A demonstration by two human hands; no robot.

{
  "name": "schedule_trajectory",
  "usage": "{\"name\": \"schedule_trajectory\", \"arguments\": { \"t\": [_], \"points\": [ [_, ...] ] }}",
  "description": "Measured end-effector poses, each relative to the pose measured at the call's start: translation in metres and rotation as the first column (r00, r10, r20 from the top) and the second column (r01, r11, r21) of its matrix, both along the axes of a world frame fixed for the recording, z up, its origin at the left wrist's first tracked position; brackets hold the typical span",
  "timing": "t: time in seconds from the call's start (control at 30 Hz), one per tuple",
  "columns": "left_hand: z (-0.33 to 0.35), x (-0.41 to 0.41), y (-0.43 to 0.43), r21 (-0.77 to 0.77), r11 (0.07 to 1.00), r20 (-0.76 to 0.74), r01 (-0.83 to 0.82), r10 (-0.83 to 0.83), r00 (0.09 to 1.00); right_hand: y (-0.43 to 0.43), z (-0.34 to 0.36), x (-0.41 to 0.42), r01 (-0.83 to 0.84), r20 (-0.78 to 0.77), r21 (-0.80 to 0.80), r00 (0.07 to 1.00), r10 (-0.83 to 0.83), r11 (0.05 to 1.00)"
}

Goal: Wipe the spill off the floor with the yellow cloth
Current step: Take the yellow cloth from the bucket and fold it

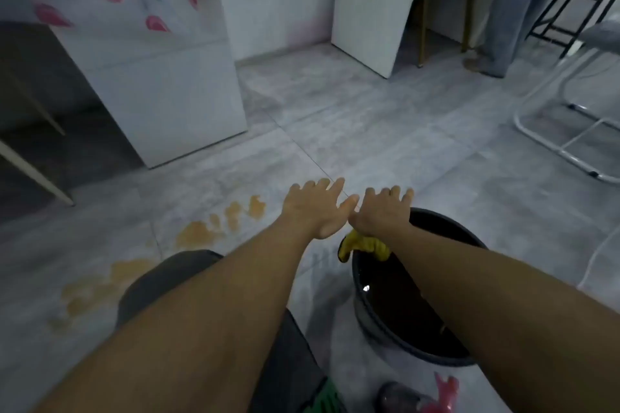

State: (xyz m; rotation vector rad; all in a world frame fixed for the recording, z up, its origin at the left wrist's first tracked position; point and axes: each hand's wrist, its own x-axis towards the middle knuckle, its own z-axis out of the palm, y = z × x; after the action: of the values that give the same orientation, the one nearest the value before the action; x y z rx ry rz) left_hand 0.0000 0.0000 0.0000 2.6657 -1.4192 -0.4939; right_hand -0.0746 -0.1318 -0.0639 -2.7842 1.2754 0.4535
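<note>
Yellow cloth [364, 245] on black bucket [446, 231] rim, hands spread, no writing legible

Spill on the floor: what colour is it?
Orange-yellow, in blotchy patches: the spill lies on the grey floor tiles, left of both hands. Head view, the only one.

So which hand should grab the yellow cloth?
Probably the right hand. It hovers right above the yellow cloth draped on the black bucket's rim. The left hand, also open, is farther from it, toward the orange spill.
</note>
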Motion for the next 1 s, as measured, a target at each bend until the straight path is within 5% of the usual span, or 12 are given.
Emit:
{"name": "schedule_trajectory", "arguments": {
  "t": [0.13,0.53,0.8,1.0],
  "points": [
    [-0.019,-0.013,0.003,0.048,0.998,-0.052,0.03,-0.028,0.998,-0.007,-0.022,-0.009,0.082,-0.121,0.065,0.99,-0.074,0.995],
    [0.008,0.021,0.017,0.152,0.988,0.01,-0.002,0.0,1.0,-0.01,-0.029,-0.003,-0.29,0.192,-0.009,0.939,0.286,0.957],
    [0.056,0.085,0.077,0.111,0.991,0.164,-0.073,0.054,0.985,0.038,0.042,0.038,-0.396,0.568,-0.001,0.756,0.326,0.918],
    [0.068,0.128,0.149,-0.029,0.981,0.376,-0.193,0.19,0.907,0.111,0.083,0.113,-0.66,0.645,-0.14,0.505,0.574,0.738]
  ]
}}
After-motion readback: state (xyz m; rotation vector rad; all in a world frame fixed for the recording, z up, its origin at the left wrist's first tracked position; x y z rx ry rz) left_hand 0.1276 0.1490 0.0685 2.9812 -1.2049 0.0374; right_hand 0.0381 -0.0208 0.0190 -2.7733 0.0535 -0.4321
